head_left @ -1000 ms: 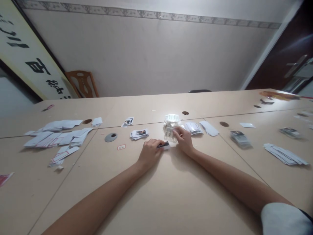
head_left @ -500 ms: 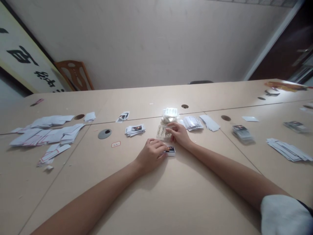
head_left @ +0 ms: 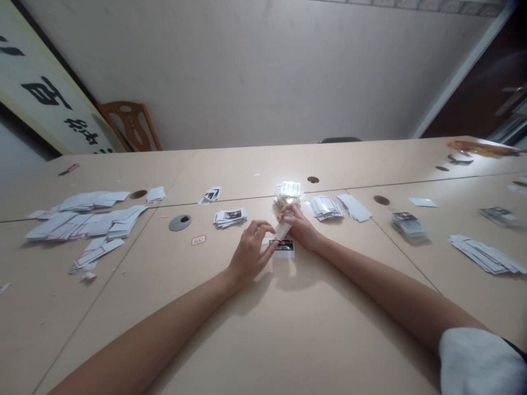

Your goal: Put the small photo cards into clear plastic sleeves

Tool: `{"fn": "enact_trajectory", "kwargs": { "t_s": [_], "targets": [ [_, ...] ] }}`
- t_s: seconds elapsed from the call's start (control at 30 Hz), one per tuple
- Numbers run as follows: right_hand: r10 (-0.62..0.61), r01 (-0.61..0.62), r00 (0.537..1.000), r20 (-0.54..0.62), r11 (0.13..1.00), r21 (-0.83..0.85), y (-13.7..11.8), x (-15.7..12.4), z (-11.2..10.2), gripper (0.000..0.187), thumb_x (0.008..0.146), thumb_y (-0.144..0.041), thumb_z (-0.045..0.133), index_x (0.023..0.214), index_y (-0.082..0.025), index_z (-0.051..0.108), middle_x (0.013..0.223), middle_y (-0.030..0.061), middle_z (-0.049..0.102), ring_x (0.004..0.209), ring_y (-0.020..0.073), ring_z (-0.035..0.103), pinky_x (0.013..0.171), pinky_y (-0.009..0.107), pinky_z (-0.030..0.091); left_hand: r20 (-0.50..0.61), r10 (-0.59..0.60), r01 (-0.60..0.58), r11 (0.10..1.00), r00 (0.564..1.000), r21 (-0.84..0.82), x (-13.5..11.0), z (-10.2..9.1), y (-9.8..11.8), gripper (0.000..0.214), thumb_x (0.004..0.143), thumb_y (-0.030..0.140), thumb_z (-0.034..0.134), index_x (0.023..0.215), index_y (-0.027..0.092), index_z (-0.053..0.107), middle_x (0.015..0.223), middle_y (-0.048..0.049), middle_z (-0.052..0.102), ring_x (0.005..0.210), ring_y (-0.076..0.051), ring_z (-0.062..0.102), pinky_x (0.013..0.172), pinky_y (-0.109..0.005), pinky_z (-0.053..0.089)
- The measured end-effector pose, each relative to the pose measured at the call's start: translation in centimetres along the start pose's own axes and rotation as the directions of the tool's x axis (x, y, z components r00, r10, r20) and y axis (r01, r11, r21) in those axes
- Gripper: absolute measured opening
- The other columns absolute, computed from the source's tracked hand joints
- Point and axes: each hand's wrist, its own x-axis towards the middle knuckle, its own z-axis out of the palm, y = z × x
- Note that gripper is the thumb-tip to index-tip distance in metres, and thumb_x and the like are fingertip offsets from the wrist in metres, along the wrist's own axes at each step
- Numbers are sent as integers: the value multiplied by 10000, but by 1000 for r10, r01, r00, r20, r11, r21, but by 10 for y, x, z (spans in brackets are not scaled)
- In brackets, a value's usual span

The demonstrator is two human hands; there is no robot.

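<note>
My right hand (head_left: 301,226) pinches a small clear plastic packet (head_left: 282,229), tilted above the table. Just left of it is my left hand (head_left: 252,248), its thumb and fingers apart around the packet's lower end; whether a fingertip touches it I cannot tell. Below the packet lies a small stack of cards (head_left: 284,253), the top one dark with a printed picture, partly covered by the left thumb. A pile of clear plastic packets (head_left: 289,190) sits right behind my right hand.
Picture cards (head_left: 230,218) lie left of my hands, and white cards (head_left: 325,207) to the right. Many white paper slips (head_left: 88,225) spread on the far left. Plastic-wrapped stacks (head_left: 409,226) stand at right. A grey grommet (head_left: 180,223) is set in the table.
My right hand has lifted the plastic packet off the table and tilted it over the card stack. My left hand has come off the stack, its fingers spreading beside the packet.
</note>
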Motion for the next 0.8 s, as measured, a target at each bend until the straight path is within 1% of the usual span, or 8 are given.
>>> {"fn": "enact_trajectory", "kwargs": {
  "t_s": [0.1, 0.23, 0.33, 0.4, 0.53, 0.6, 0.7, 0.8],
  "targets": [
    [11, -13, 997, 73, 1000, 28, -2, -2, 3, 415, 764, -274, 660, 1103, -309, 424, 933, -20, 554, 640, 112, 530, 495, 216, 406, -11, -13, 12, 998, 1000, -61, 1, 1, -2, 108, 927, 212, 455, 1030, 201, 486, 1147, -88, 516, 1147, -200, 503, 1003, -377, 416],
    [30, -31, 994, 109, 999, 12, -6, -5, 4, 691, 775, -260, 680, 1348, -364, 308, 1147, 37, 584, 726, 132, 590, 544, 247, 479, 132, -39, 51, 995, 990, -86, 1, 1, 1, 130, 918, 271, 490, 1032, 214, 515, 1238, -92, 468, 1242, -222, 457, 1003, -375, 447],
    [30, -25, 994, 109, 998, -53, -5, -5, 4, 854, 770, -281, 714, 1435, -409, 194, 1283, 57, 544, 868, 172, 632, 673, 321, 556, 152, -102, 112, 992, 983, -59, 2, 2, -1, 168, 894, 260, 520, 1055, 213, 534, 1264, -98, 445, 1243, -235, 466, 1005, -389, 460],
    [-2, 12, 994, 112, 996, -91, -2, -4, 4, 882, 771, -318, 719, 1453, -411, 167, 1316, 65, 531, 1001, 218, 628, 780, 401, 570, 144, -139, 144, 989, 980, -22, 2, 4, -4, 169, 875, 227, 532, 1041, 209, 561, 1279, -100, 435, 1234, -237, 480, 1043, -406, 429],
    [-140, 135, 990, -14, 975, -177, 6, 1, 0, 852, 721, -349, 766, 1413, -343, 269, 1344, 94, 512, 1323, 282, 431, 952, 470, 504, 190, -177, 162, 982, 966, 95, 2, 7, -9, 244, 884, 225, 512, 1115, 223, 593, 1310, -103, 453, 1218, -245, 493, 1035, -437, 408],
    [-206, 178, 974, -93, 953, -245, 8, 2, -2, 760, 714, -340, 770, 1344, -313, 346, 1345, 96, 517, 1369, 271, 375, 1020, 467, 451, 229, -187, 146, 972, 955, 186, 2, 7, -8, 309, 906, 231, 478, 1197, 253, 579, 1290, -98, 506, 1202, -256, 496, 998, -464, 409],
    [-295, 213, 941, -164, 897, -388, 5, 0, -2, 554, 758, -332, 718, 1225, -288, 424, 1288, 85, 561, 1302, 250, 458, 1010, 445, 449, 250, -214, 131, 941, 944, 313, 1, 6, -7, 342, 933, 254, 429, 1237, 300, 580, 1272, -95, 546, 1188, -276, 487, 957, -499, 392],
    [-394, 216, 903, -174, 764, -608, -2, -6, 3, 349, 796, -309, 646, 1104, -263, 491, 1111, 72, 633, 1100, 242, 587, 850, 399, 510, 205, -261, 158, 897, 943, 413, 1, 6, -7, 356, 940, 339, 420, 1254, 295, 581, 1279, -128, 527, 1189, -315, 457, 922, -525, 383]
  ]
}}
